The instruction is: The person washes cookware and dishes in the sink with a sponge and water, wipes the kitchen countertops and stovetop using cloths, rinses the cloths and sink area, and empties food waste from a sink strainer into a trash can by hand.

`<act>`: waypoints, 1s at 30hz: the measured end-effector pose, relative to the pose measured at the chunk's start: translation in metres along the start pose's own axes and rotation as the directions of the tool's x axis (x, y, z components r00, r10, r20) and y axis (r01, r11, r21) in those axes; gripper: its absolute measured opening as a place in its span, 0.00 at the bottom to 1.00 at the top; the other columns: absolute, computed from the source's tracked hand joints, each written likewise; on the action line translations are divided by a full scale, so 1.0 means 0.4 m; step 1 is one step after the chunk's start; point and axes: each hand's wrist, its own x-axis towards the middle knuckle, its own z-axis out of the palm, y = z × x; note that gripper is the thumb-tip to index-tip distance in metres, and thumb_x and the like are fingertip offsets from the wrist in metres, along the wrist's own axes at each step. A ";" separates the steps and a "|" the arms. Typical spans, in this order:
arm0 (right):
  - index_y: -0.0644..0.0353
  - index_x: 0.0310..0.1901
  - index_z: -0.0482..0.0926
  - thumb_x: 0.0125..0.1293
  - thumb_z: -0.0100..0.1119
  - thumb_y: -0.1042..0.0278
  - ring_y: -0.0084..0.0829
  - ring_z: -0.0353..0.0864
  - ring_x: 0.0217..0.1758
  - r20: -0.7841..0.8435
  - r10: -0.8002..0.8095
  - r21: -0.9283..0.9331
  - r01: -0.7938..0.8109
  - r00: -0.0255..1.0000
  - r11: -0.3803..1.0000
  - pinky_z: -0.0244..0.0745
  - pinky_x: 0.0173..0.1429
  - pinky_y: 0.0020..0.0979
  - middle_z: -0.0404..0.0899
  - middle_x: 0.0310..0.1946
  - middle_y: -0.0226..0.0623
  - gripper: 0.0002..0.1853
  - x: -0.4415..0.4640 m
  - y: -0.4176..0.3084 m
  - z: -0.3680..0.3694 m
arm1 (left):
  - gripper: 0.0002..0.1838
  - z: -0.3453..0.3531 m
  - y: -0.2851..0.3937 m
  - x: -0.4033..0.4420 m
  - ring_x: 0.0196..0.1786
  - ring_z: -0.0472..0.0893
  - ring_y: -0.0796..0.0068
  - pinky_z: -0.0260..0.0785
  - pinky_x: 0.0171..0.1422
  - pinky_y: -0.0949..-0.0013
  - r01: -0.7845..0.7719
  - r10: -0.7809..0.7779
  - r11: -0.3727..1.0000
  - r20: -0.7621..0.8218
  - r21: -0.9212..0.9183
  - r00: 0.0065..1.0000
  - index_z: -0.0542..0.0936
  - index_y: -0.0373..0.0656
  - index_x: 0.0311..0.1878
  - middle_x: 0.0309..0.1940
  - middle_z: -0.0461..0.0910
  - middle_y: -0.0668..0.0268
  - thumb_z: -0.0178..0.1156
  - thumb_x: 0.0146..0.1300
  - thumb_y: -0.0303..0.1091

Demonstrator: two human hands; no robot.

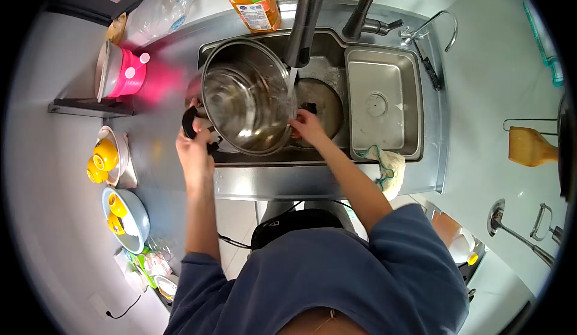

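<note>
A shiny steel pot (246, 97) is tilted over the large sink basin, its open mouth turned up toward me. My left hand (197, 145) is closed around its black handle (190, 122) on the left side. At the pot's right rim, my right hand (308, 126) grips the edge, its fingertips partly hidden. A stream of water from the dark faucet (299, 46) runs down at the pot's right side. Beside the pot, a round lid-like piece (327, 103) lies in the basin. A small black part shows just above my right hand; whether it is a knob or a handle is unclear.
The smaller basin (384, 103) adjoins on the right, with a cloth (390, 169) over its front edge. Behind stand an orange soap bottle (255, 4) and a thin tap (430, 28). A knife (428, 64) lies at right. Yellow bowls (105, 154) sit left; a wooden spatula (532, 147) hangs right.
</note>
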 end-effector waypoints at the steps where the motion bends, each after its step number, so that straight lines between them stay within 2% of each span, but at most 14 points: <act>1: 0.71 0.41 0.72 0.61 0.62 0.67 0.27 0.79 0.22 -0.030 0.007 0.054 -0.005 1.000 0.999 0.77 0.25 0.30 0.77 0.25 0.40 0.15 -0.023 -0.005 -0.033 | 0.25 -0.014 0.004 0.023 0.40 0.72 0.76 0.63 0.38 0.78 0.098 -0.096 0.991 0.020 -0.096 0.995 0.74 0.34 0.49 0.39 0.72 0.67 0.46 0.44 0.12; 2: 0.71 0.45 0.68 0.61 0.60 0.68 0.30 0.80 0.23 -0.022 0.013 -0.025 -0.013 1.000 1.000 0.79 0.25 0.32 0.77 0.28 0.42 0.17 -0.049 -0.028 -0.070 | 0.16 -0.027 0.003 0.041 0.42 0.72 0.73 0.64 0.36 0.76 0.142 -0.124 0.969 0.100 -0.201 0.987 0.70 0.42 0.33 0.40 0.71 0.66 0.46 0.40 0.13; 3: 0.71 0.51 0.64 0.62 0.58 0.69 0.33 0.81 0.23 -0.057 0.031 0.115 -0.025 0.998 0.993 0.80 0.23 0.33 0.77 0.30 0.45 0.21 -0.094 -0.075 -0.091 | 0.14 -0.053 -0.001 0.065 0.46 0.73 0.69 0.65 0.38 0.72 0.215 -0.188 0.964 0.173 -0.156 0.967 0.64 0.48 0.27 0.44 0.72 0.65 0.47 0.39 0.15; 5: 0.71 0.57 0.59 0.62 0.57 0.69 0.35 0.80 0.21 -0.132 0.147 0.158 -0.126 0.980 0.979 0.81 0.22 0.34 0.77 0.31 0.46 0.26 -0.154 -0.168 -0.126 | 0.14 -0.032 0.050 0.064 0.36 0.73 0.72 0.64 0.37 0.71 0.348 -0.282 0.905 0.266 -0.243 0.922 0.66 0.48 0.27 0.37 0.72 0.65 0.49 0.39 0.14; 7: 0.71 0.57 0.59 0.62 0.56 0.70 0.34 0.79 0.19 -0.146 0.152 0.139 -0.132 0.978 0.981 0.80 0.21 0.33 0.77 0.30 0.46 0.26 -0.196 -0.208 -0.154 | 0.14 -0.047 0.044 0.103 0.43 0.74 0.65 0.65 0.40 0.62 0.417 -0.325 0.879 0.348 -0.232 0.880 0.66 0.49 0.28 0.41 0.72 0.64 0.49 0.40 0.16; 9: 0.71 0.57 0.59 0.62 0.56 0.70 0.32 0.78 0.17 -0.165 0.154 0.125 -0.134 0.974 0.983 0.79 0.20 0.33 0.77 0.29 0.45 0.26 -0.239 -0.257 -0.167 | 0.14 -0.061 0.067 0.123 0.48 0.71 0.62 0.65 0.45 0.48 0.598 -0.446 0.770 0.484 -0.221 0.753 0.68 0.50 0.31 0.44 0.71 0.64 0.53 0.43 0.17; 11: 0.72 0.58 0.59 0.61 0.55 0.72 0.30 0.75 0.13 -0.117 0.065 0.131 -0.050 0.991 0.990 0.78 0.18 0.31 0.77 0.23 0.42 0.26 -0.278 -0.306 -0.169 | 0.11 -0.064 0.089 0.140 0.48 0.73 0.62 0.67 0.50 0.43 0.642 -0.510 0.749 0.476 -0.163 0.716 0.69 0.49 0.33 0.44 0.74 0.61 0.53 0.47 0.20; 12: 0.74 0.59 0.58 0.61 0.53 0.72 0.28 0.74 0.13 -0.078 0.037 0.154 -0.025 0.996 0.988 0.76 0.17 0.30 0.75 0.19 0.39 0.27 -0.286 -0.322 -0.173 | 0.10 -0.063 0.101 0.147 0.43 0.73 0.62 0.66 0.50 0.34 0.660 -0.535 0.733 0.458 -0.167 0.710 0.70 0.45 0.35 0.39 0.73 0.60 0.55 0.50 0.21; 13: 0.74 0.59 0.58 0.61 0.53 0.72 0.28 0.74 0.13 -0.086 0.035 0.149 -0.022 0.996 0.989 0.76 0.17 0.30 0.75 0.19 0.39 0.27 -0.295 -0.340 -0.173 | 0.10 -0.070 0.100 0.155 0.43 0.73 0.62 0.66 0.50 0.34 0.661 -0.532 0.731 0.467 -0.168 0.707 0.70 0.45 0.35 0.39 0.73 0.60 0.55 0.50 0.21; 16: 0.71 0.45 0.70 0.60 0.53 0.70 0.26 0.73 0.12 -0.172 0.167 0.099 -0.152 0.971 0.983 0.73 0.16 0.27 0.74 0.16 0.35 0.15 -0.317 -0.434 -0.170 | 0.07 -0.087 0.095 0.168 0.40 0.71 0.63 0.57 0.51 0.18 0.717 -0.556 0.647 0.481 -0.260 0.677 0.72 0.39 0.37 0.30 0.67 0.62 0.58 0.54 0.22; 19: 0.70 0.40 0.71 0.60 0.53 0.70 0.26 0.73 0.12 -0.239 0.181 0.044 -0.176 0.954 0.983 0.73 0.16 0.27 0.74 0.16 0.35 0.12 -0.329 -0.492 -0.169 | 0.05 -0.099 0.073 0.172 0.43 0.74 0.60 0.53 0.49 0.15 0.768 -0.557 0.565 0.548 -0.301 0.624 0.74 0.40 0.35 0.35 0.73 0.56 0.58 0.55 0.22; 24: 0.68 0.34 0.69 0.61 0.51 0.69 0.26 0.72 0.12 -0.244 0.221 -0.081 -0.246 0.944 0.966 0.75 0.16 0.30 0.73 0.18 0.38 0.09 -0.319 -0.563 -0.165 | 0.03 -0.099 -0.001 0.203 0.55 0.65 0.32 0.49 0.51 0.12 0.848 -0.639 0.411 0.559 -0.334 0.529 0.69 0.33 0.32 0.45 0.67 0.40 0.52 0.59 0.23; 27: 0.68 0.33 0.69 0.62 0.50 0.70 0.27 0.72 0.12 -0.243 0.210 -0.199 -0.261 0.947 0.945 0.74 0.15 0.30 0.72 0.17 0.38 0.09 -0.301 -0.599 -0.157 | 0.04 -0.104 -0.086 0.214 0.57 0.63 0.31 0.46 0.53 0.12 0.854 -0.621 0.317 0.591 -0.412 0.515 0.67 0.32 0.30 0.43 0.67 0.41 0.51 0.59 0.22; 30: 0.68 0.32 0.68 0.62 0.48 0.70 0.28 0.73 0.13 -0.250 0.189 -0.289 -0.259 0.950 0.922 0.74 0.14 0.30 0.73 0.18 0.40 0.08 -0.295 -0.643 -0.135 | 0.04 -0.096 -0.125 0.204 0.57 0.64 0.33 0.43 0.55 0.11 0.885 -0.641 0.183 0.630 -0.428 0.437 0.66 0.32 0.29 0.41 0.67 0.43 0.48 0.60 0.21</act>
